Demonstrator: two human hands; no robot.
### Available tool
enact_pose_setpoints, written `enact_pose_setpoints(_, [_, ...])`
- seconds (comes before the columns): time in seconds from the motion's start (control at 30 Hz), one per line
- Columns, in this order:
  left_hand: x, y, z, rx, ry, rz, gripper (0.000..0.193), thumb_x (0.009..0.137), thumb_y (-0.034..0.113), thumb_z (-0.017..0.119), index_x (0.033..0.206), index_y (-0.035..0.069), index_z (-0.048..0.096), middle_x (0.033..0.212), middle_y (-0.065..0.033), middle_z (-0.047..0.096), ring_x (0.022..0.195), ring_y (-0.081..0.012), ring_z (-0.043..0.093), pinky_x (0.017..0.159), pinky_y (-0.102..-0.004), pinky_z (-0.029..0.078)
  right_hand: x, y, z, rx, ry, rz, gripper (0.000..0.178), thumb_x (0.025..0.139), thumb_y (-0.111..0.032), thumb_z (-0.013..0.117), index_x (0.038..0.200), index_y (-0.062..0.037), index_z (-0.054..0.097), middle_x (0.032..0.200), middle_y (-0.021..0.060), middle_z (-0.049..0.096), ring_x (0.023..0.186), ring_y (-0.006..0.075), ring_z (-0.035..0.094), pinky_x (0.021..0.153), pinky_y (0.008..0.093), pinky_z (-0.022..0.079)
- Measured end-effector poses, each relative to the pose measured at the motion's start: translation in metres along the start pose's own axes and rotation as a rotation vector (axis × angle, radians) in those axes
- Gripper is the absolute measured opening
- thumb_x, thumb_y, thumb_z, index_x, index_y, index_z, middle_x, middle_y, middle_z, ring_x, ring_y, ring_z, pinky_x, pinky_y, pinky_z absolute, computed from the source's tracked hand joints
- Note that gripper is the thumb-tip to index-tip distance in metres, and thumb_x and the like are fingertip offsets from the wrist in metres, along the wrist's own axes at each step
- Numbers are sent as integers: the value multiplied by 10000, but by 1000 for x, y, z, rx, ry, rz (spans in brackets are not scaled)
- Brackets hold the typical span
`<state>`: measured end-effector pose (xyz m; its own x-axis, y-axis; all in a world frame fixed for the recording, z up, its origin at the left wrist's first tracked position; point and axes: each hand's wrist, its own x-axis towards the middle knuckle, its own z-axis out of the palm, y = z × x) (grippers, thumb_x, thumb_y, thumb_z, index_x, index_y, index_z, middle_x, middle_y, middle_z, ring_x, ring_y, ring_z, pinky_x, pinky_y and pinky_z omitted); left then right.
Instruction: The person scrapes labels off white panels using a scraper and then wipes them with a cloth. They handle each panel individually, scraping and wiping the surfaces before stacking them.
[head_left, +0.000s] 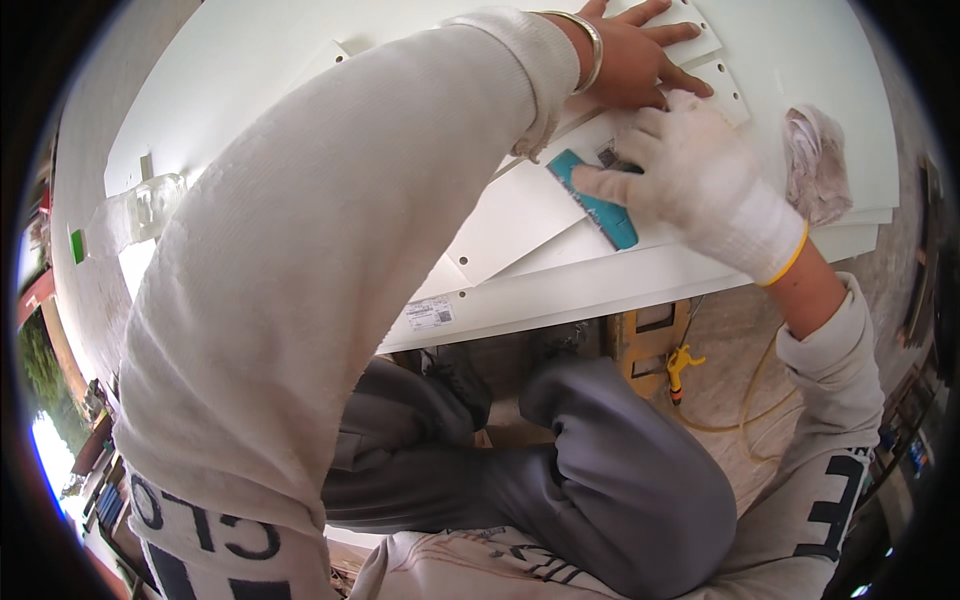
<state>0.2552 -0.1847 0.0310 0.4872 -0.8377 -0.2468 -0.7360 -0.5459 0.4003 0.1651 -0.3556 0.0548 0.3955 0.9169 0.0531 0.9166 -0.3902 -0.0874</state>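
My left hand (632,62), bare and with a bangle at the wrist, presses flat with spread fingers on the white boards at the far side. My right hand (705,175) wears a white knit glove with a yellow cuff edge. It grips a flat teal tool (613,222) with a straight, pale-speckled edge, the thumb lying across it; part of the tool is hidden under the hand. Beneath the tool are overlapping white boards (515,220) with small round holes near their ends. My two hands almost touch by the left thumb.
A large white panel (800,60) carries the boards. On it lie a crumpled cloth (820,165) at right and a clear plastic bottle (155,208) at left. A printed label (430,313) is near the front edge. Below are a yellow spray gun (683,368) and a hose (745,425).
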Motion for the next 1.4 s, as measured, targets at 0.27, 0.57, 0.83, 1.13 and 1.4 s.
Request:
enact_pose_setpoints(0.27, [-6, 0, -1, -10, -16, 1, 635, 1035, 408, 581, 1637, 348, 387, 1781, -133, 65, 1630, -424, -23, 1244, -735, 80, 36, -59, 7, 142, -86, -56, 277, 1011, -302, 637, 1047, -65, 776, 956, 68, 681, 989, 315, 637, 885, 438, 520])
enact_pose_setpoints(0.57, [-4, 3, -6, -10, -55, -27, 642, 1037, 428, 576, 1642, 349, 377, 1783, -124, 59, 1632, -413, -44, 1250, -724, 69, 19, -115, 13, 431, -77, 138, 297, 1009, -269, 620, 1219, -76, 701, 848, 99, 636, 856, 318, 631, 786, 458, 507])
enact_pose_setpoints(0.83, [10, 19, 52, 189, 378, -187, 512, 1057, 466, 554, 1564, 443, 484, 1757, 21, 232, 1646, -286, 43, 1285, -658, -8, -61, -143, 2, 793, 194, 936, 695, 875, 24, 658, 1542, -113, 515, 986, 165, 610, 859, 375, 611, 846, 475, 500])
enact_pose_setpoints(1.13, [14, 42, 72, 219, 610, -249, 425, 1054, 319, 547, 1474, 295, 605, 1673, -15, 414, 1619, -323, 180, 1266, -693, 22, -67, -161, 16, 1282, 431, 1251, 617, 887, 98, 603, 1487, -41, 568, 1238, 210, 694, 1133, 276, 703, 899, 352, 567])
enact_pose_setpoints(1.4, [49, 60, 74, 396, 681, -516, 410, 1032, 239, 521, 1422, 162, 621, 1626, -120, 455, 1613, -408, 142, 1222, -753, 6, -67, -170, 25, 1191, 510, 1370, 594, 919, 56, 571, 1488, -112, 589, 1146, 185, 699, 1011, 254, 723, 873, 355, 564])
